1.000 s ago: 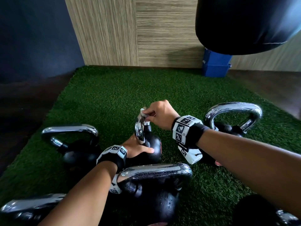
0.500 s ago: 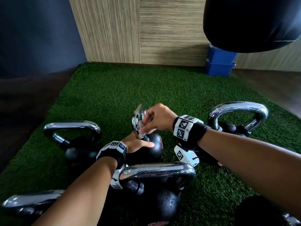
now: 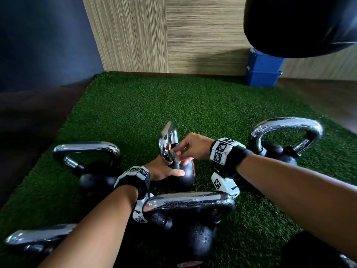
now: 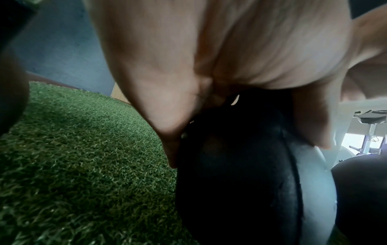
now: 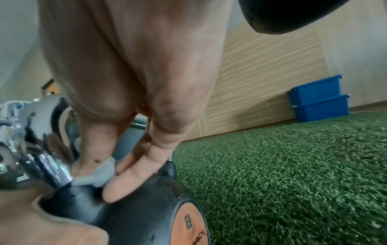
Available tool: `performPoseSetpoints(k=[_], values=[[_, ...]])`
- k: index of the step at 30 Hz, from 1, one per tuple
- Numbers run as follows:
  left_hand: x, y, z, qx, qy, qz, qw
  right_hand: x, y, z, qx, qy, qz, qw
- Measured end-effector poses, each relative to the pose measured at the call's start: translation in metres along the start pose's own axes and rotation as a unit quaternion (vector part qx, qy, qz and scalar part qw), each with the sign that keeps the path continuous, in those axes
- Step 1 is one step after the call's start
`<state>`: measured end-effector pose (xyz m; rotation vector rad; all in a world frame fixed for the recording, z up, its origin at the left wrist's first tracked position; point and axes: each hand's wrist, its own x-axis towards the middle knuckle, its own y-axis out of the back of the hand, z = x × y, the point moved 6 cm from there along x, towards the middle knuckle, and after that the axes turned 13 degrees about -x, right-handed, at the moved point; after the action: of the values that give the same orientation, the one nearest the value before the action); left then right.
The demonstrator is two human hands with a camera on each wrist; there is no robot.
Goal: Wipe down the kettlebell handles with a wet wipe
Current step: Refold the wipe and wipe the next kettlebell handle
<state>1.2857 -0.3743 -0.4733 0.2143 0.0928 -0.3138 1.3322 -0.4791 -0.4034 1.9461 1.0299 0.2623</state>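
A small kettlebell with a black body (image 3: 186,176) and a chrome handle (image 3: 167,141) stands mid-mat. My left hand (image 3: 164,171) grips the body from the near side, thumb lying across it; the left wrist view shows my palm over the black ball (image 4: 240,182). My right hand (image 3: 180,157) pinches a pale wet wipe (image 3: 176,159) against the lower leg of the handle. In the right wrist view the wipe (image 5: 94,175) sits bunched between thumb and fingers where the chrome handle (image 5: 48,164) meets the body (image 5: 146,207), which has an orange label.
Larger chrome-handled kettlebells surround it: one left (image 3: 87,149), one right (image 3: 287,124), one in front (image 3: 189,200), one at the bottom left (image 3: 38,236). All stand on green turf (image 3: 193,105). A black punching bag (image 3: 299,22) hangs top right above stacked blue boxes (image 3: 262,70).
My right hand has slid the wipe from the top of the handle down its leg to just above the body. The left hand has kept its hold.
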Motion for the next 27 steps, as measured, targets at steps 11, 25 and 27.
performPoseSetpoints(k=[11,25,27], values=[[0.003,0.005,-0.010,0.108,0.098,0.039,0.989,-0.005,-0.001,-0.004,0.060,0.020,-0.073,0.995],[-0.001,-0.003,-0.011,0.201,0.122,0.034,0.971,-0.020,-0.011,0.014,0.434,-0.041,-0.084,0.896],[-0.001,-0.005,-0.008,0.201,0.125,0.031,0.971,-0.020,-0.011,0.017,0.477,-0.043,-0.077,0.875]])
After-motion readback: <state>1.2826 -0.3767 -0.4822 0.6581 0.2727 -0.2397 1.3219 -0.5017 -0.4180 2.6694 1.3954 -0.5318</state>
